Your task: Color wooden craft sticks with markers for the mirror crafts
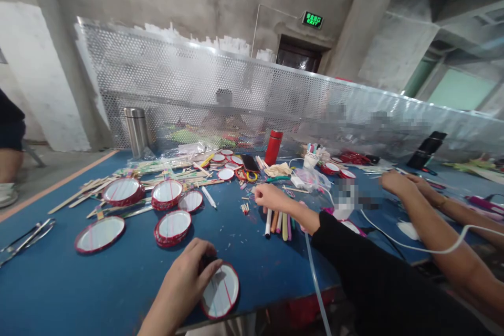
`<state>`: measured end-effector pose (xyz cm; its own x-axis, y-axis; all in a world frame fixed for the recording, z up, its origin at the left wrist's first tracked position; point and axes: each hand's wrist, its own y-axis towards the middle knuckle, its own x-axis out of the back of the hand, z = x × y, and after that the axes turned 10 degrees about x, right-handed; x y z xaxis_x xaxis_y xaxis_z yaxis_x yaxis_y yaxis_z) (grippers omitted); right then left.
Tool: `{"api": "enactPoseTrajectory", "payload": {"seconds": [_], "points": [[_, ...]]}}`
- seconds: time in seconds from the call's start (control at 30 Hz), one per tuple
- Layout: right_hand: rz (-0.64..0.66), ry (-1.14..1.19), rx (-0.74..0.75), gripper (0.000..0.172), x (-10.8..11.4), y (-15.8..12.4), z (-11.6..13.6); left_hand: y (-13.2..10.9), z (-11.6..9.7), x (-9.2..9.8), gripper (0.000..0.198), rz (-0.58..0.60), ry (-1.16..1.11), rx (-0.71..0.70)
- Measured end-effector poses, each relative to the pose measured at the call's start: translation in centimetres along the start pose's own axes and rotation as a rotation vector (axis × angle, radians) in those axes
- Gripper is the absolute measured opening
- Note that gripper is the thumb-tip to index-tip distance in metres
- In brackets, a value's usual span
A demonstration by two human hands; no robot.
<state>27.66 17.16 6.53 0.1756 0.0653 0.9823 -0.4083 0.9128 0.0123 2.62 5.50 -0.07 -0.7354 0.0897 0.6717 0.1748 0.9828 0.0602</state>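
My left hand (192, 268) is closed at the upper left rim of a round white disc (224, 294) with a red edge and thin pink and teal lines across it. Its thumb lies over the disc, near the table's front edge. Something dark shows under the curled fingers; I cannot make it out. My right hand (271, 197) stretches forward with its fingers curled together, above small short sticks (244, 209) and beside loose rubber bands. What it pinches, if anything, is hidden. Below its wrist lies a row of coloured markers (279, 224).
Stacks of red-rimmed discs (172, 226) and wooden sticks (88, 189) cover the left. A red bottle (273, 148), a phone (249, 163) and a steel flask (137, 132) stand or lie further back. Scissors (29, 239) lie far left. A co-worker's arms (417, 210) reach in from the right.
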Motion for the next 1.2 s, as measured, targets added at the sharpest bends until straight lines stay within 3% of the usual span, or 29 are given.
{"api": "enactPoseTrajectory", "payload": {"seconds": [0.13,0.27,0.53,0.77,1.0,1.2], "points": [[-0.031,-0.157,0.059,0.018,-0.4,-0.5,1.8,-0.2,-0.2,0.2,0.018,0.048,0.02,-0.02],[0.041,-0.232,0.135,0.013,-1.1,-0.4,3.3,-0.2,-0.3,-0.1,0.014,0.036,0.042,-0.029],[-0.032,-0.21,0.065,0.01,-1.7,-0.3,3.7,-0.9,-0.4,0.3,0.014,-0.017,-0.017,-0.04],[-0.189,0.066,-0.01,0.013,-1.1,-2.5,4.5,-1.5,-0.2,0.5,0.017,-0.005,-0.189,0.038],[-0.209,0.495,-0.037,0.01,-1.3,-6.9,10.3,-1.4,0.8,0.5,0.027,-0.01,-0.393,-0.021],[-0.365,0.835,-0.161,0.009,-3.6,-10.4,14.0,-1.6,0.5,1.1,0.027,0.033,-0.38,-0.125]]}}
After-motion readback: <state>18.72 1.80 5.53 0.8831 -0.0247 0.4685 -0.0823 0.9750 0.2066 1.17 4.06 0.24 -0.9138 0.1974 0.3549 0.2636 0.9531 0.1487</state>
